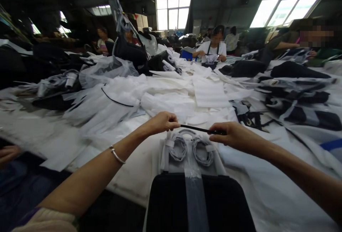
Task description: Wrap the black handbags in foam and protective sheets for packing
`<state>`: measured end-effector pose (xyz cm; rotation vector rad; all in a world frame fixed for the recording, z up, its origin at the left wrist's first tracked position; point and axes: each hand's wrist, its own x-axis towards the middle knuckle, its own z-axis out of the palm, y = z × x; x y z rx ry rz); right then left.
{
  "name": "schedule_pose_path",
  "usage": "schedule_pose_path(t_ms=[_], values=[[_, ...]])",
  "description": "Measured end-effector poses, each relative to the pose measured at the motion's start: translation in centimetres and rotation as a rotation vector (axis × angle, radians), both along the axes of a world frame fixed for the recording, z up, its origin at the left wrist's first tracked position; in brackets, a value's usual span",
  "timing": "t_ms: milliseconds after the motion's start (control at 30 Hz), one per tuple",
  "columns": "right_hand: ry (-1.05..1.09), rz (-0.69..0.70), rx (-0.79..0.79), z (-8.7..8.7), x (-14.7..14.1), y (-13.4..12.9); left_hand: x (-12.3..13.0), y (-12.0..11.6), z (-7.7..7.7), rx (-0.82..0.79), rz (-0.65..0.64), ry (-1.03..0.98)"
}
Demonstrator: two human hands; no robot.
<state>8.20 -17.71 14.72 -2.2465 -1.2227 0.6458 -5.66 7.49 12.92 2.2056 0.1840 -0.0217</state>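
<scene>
Between my two hands a thin black strip is stretched almost level. My left hand pinches its left end, and the fingers of my right hand close round the other end. Just below the strip lies a bag with a black lower panel, on the table. Two coiled grey straps, a left coil and a right coil, sit on its pale upper part. A clear plastic band runs down the bag's middle. A grey carry handle shows partly under the strip.
White foam sheets cover much of the table. Black bags stand at the back left, with more bag pieces at the right. Another black strip lies on the sheets. Several people work around; a person's hand shows at the left edge.
</scene>
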Motion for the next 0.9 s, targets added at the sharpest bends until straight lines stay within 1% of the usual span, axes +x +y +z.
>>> schedule_pose_path(t_ms=[67,200,267,333,433,533,600,667,733,800,833,900], values=[[0.034,-0.002,0.018,0.2,-0.9,1.0,0.2,-0.5,-0.3,-0.029,-0.008,-0.020],[0.409,-0.089,0.044,0.2,-2.7,3.6,1.3,-1.9,-0.3,-0.130,-0.104,-0.054],[0.541,-0.141,0.056,0.2,-3.0,4.3,2.0,-1.9,-0.4,-0.146,-0.133,-0.067],[0.620,-0.191,0.059,0.1,-2.6,4.3,2.8,-1.3,-0.8,-0.090,-0.129,-0.063],[0.709,-0.261,0.002,-0.1,-1.4,3.9,4.3,0.4,-1.7,0.026,-0.140,-0.010],[0.746,-0.288,-0.082,-0.2,-0.6,3.8,6.1,1.5,-2.8,0.110,-0.246,0.089],[0.749,-0.284,-0.117,-0.3,-0.2,3.9,7.2,1.4,-3.3,0.175,-0.338,0.174],[0.743,-0.276,-0.115,-0.2,0.1,3.9,8.0,0.8,-3.2,0.237,-0.406,0.245],[0.726,-0.271,-0.074,0.0,0.6,3.4,8.5,0.3,-2.8,0.303,-0.413,0.255],[0.709,-0.276,-0.028,0.2,1.2,1.8,8.4,0.5,-2.0,0.365,-0.362,0.203],[0.709,-0.287,-0.015,0.3,1.4,0.5,8.2,1.0,-1.6,0.389,-0.329,0.170],[0.732,-0.329,0.003,0.2,1.7,-3.0,7.4,2.6,-0.9,0.429,-0.255,0.125]])
